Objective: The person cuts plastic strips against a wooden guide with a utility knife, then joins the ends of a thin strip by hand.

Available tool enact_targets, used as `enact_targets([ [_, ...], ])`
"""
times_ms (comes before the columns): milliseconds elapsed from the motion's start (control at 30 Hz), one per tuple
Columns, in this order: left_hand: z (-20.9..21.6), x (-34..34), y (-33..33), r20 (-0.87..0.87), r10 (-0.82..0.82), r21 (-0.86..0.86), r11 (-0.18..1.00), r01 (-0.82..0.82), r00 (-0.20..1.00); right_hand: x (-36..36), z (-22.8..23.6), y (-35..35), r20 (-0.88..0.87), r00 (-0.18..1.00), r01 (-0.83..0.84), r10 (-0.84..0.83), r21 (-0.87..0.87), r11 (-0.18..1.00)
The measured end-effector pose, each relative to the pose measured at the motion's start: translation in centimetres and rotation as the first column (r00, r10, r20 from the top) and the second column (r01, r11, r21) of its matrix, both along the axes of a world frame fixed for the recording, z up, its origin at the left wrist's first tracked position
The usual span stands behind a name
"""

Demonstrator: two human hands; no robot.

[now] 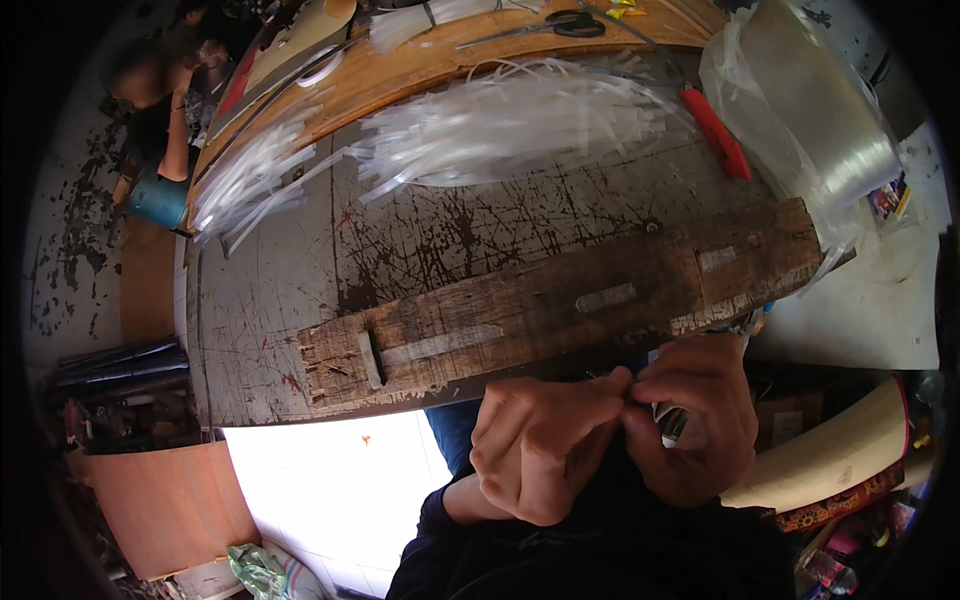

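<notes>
Close to my body, just off the near edge of the table, my left hand (pixel 545 440) and my right hand (pixel 695 415) meet at the fingertips. Both are closed in a pinch around something small and dark between them, too small to name. Beyond them a long worn wooden board (pixel 540 310) lies slantwise along the table's near edge. On its left end sits a short grey bar (pixel 371 360). Pale strips of tape or inlay show along the board's top.
Bundles of clear plastic strips (pixel 510 125) lie across the scratched table (pixel 260 300). Behind them are scissors (pixel 545 30) and a white tape roll (pixel 320 67). A red-handled tool (pixel 716 135) and a large clear plastic roll (pixel 800 100) stand right. Another person (pixel 150 90) is at far left.
</notes>
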State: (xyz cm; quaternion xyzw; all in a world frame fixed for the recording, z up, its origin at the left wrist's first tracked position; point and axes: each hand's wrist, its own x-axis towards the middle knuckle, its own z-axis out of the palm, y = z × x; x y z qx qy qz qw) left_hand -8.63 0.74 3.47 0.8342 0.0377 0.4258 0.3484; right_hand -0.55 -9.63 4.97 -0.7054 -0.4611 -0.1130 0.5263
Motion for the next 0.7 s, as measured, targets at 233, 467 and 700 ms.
enact_targets([
  [233, -0.5, 0.6, -0.1, 0.102, 0.045, 0.081, 0.995, -0.053, 0.994, 0.1, -0.1, -0.1, 0.023, 0.999, 0.038, -0.038, -0.022, 0.999],
  [467, -0.4, 0.9, -0.2, 0.106, 0.051, 0.169, 0.983, -0.069, 0.993, 0.1, -0.1, 0.0, -0.029, 0.997, 0.070, -0.071, -0.030, 0.997],
  [700, -1.3, 0.5, 0.3, 0.088, -0.237, -0.408, 0.877, 0.252, 0.967, 0.5, -0.7, -0.4, -0.161, 0.987, 0.020, -0.022, -0.012, 1.000],
])
